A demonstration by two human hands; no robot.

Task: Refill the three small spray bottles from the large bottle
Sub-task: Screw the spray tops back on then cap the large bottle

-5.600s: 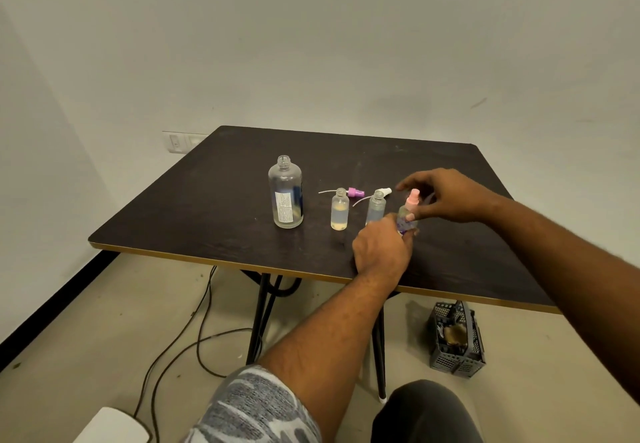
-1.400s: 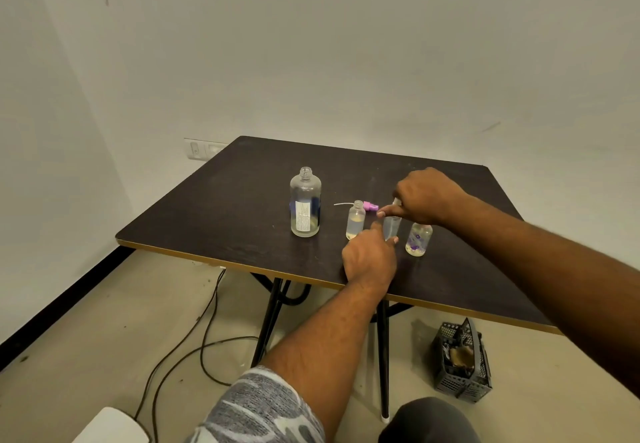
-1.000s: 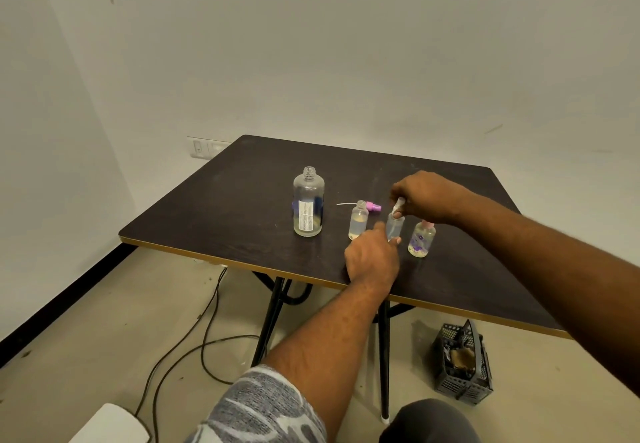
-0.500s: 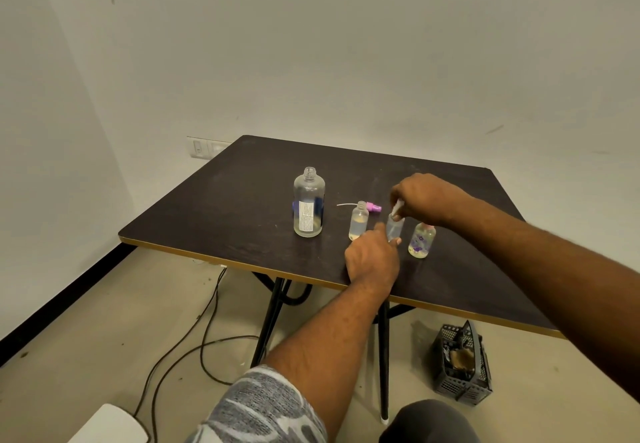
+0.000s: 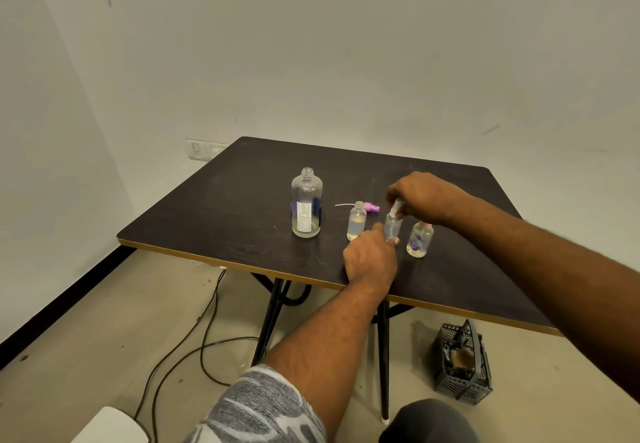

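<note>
Spray head meets the middle small bottle (image 5: 393, 227), both hands busy near the front edge of the counter (image 5: 225, 207).

Biggest first: the large bottle (image 5: 307, 205) stands upright and uncapped at the left end of the row, with only a shallow pool of liquid showing. It is parked clear of the action. Over the top arches the right hand (image 5: 424, 195), its grip pinching the white spray head (image 5: 397, 206) at the bottle's neck, and it looks like a screwing-on. Below, the left hand (image 5: 370, 259) has its grip curled round the bottle's lower part, surely steadying it against the twist. Just to the right stands the flowered bottle (image 5: 419, 240), pink-capped and apparently finished. On the left the open small bottle (image 5: 356, 221) waits uncapped, its pink spray head (image 5: 371, 206) lying on the counter just behind it.
</note>
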